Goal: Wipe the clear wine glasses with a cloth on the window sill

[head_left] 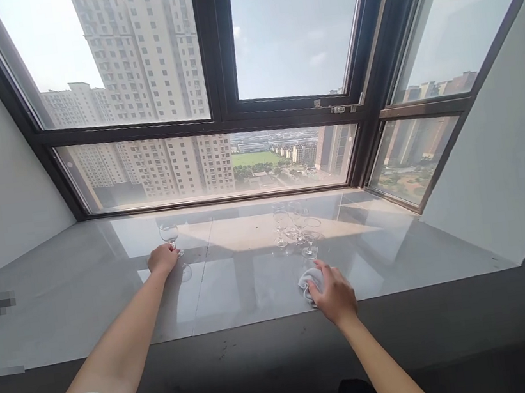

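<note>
My left hand reaches out over the glossy window sill and is closed around the stem of a clear wine glass that stands upright on the sill. My right hand lies on a small white cloth near the sill's front edge, fingers curled over it. Just beyond the cloth stand three clear stemmed glasses close together, apart from my right hand.
The sill is a wide grey stone ledge under a large dark-framed window with tall buildings outside. White walls close both ends. A dark floor strip runs along the sill's front edge.
</note>
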Action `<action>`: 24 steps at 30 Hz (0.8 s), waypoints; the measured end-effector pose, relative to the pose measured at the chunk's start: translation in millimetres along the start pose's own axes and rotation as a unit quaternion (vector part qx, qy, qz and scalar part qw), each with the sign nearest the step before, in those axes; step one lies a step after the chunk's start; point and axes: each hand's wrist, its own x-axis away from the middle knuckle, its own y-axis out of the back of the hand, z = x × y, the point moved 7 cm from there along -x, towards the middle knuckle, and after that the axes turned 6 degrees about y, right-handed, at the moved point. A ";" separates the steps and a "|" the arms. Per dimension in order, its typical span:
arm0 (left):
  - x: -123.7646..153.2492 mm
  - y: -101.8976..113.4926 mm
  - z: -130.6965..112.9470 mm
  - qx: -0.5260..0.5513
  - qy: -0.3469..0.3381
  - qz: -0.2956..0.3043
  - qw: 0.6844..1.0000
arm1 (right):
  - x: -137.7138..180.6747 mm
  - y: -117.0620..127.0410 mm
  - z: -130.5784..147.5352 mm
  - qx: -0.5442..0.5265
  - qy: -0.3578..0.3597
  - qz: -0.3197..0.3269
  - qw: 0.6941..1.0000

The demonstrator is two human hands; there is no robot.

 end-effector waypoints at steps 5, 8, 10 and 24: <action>-27.8 -4.8 0.7 -0.009 0.015 -0.004 1.000 | -1.3 2.0 3.3 -0.001 0.009 -0.001 1.000; -33.3 -9.0 0.2 -0.008 0.027 0.004 1.000 | -1.6 2.7 3.8 -0.002 0.002 0.006 1.000; -31.0 -6.9 0.0 -0.014 0.036 -0.015 0.999 | -1.7 3.2 3.9 -0.003 0.000 0.008 1.000; 75.9 72.3 -49.6 0.224 0.056 -0.278 0.933 | -1.2 5.4 6.6 -0.004 0.001 0.005 1.000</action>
